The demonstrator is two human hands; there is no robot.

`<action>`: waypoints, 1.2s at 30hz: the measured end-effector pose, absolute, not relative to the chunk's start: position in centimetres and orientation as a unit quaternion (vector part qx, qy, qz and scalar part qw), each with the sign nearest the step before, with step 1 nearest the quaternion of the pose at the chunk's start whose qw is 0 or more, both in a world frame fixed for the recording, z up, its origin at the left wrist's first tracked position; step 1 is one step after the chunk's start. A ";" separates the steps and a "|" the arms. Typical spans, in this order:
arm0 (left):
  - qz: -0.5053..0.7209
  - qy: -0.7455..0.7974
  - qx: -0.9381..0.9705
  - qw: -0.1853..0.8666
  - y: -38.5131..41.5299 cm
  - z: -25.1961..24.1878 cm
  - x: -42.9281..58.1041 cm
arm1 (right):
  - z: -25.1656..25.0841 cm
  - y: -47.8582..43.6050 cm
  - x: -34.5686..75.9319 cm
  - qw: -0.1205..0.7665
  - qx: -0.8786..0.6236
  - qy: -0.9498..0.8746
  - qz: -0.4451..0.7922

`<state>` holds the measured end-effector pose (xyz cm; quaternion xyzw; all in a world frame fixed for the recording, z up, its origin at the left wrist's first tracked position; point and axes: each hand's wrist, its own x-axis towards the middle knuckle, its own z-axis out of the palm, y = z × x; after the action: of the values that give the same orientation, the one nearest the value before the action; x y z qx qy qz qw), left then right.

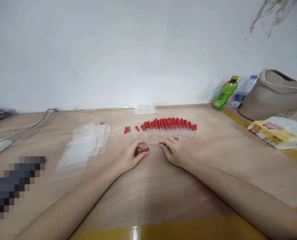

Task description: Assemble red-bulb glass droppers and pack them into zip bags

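My left hand (131, 157) is closed, a red rubber dropper bulb (145, 149) between its thumb and fingers. Facing it, my right hand (174, 152) pinches a thin clear glass dropper tube (153, 143) whose free end points left toward the bulb; the two look apart. Just beyond my hands lies a long row of glass droppers (168, 124) with red bulbs at their far ends. To the left of that row are two loose red bulbs (127, 129) and a few bare glass tubes (131, 134).
Clear zip bags (74, 160) lie overlapped at left, near a grey cable (42, 121). At right stand a green drink bottle (225, 93), a water bottle (244, 90), a beige bag (268, 96) and a tissue pack (279, 133). Another clear bag (145, 110) lies by the wall.
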<state>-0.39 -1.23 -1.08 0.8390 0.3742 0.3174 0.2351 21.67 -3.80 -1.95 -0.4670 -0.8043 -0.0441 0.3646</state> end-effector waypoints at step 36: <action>0.324 0.378 0.827 0.261 -1.4 -1.3 -0.6 | 0.1 -4.7 21.2 0.252 -0.439 -0.861 -0.049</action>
<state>-0.57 -1.36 -1.32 0.8272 0.3776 0.3242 0.2609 21.20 -4.65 0.10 -0.4392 -0.8610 -0.0493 0.2516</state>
